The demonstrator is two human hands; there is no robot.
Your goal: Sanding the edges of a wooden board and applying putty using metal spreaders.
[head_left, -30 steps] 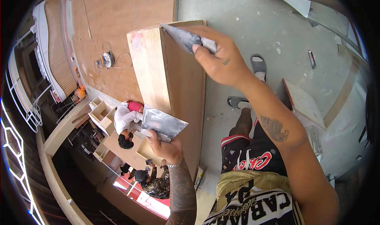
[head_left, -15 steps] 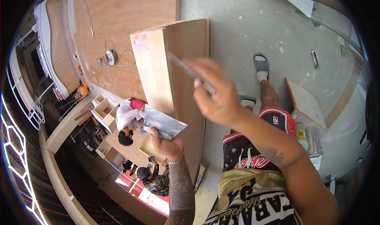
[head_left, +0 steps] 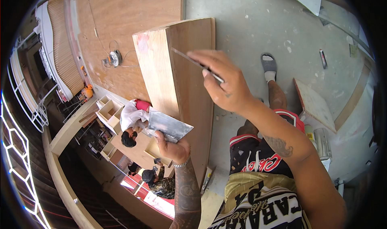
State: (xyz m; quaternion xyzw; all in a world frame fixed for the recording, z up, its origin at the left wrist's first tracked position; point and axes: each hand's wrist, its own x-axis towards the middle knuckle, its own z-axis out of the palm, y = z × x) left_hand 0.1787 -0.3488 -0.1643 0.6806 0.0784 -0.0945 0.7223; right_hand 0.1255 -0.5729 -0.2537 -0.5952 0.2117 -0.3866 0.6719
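My left hand [head_left: 174, 150] grips a flat grey metal plate [head_left: 170, 125], thumb on its upper face, which bears pale smears. In my right hand [head_left: 226, 86], fingers and thumb pinch a thin, flat metal blade that looks like a putty knife [head_left: 184, 57], seen nearly edge-on. Its tip points up and left, over the edge of a long plywood box [head_left: 155, 65]. Whether the tip touches the wood I cannot tell. A pinkish smear marks the box's far top corner. The plate is held over the box's near part.
A cable reel [head_left: 115, 58] lies on a large plywood sheet [head_left: 133, 7] left of the box. Two co-workers, one in a white shirt [head_left: 132, 117] and one in camouflage [head_left: 164, 187], are at left. Right are a leaning board [head_left: 313, 104], a metal can [head_left: 322, 142] and a tube [head_left: 323, 59].
My right hand and the blade have shifted slightly right and down, and are less blurred. My left hand still holds the plate. The whole view has shifted a little.
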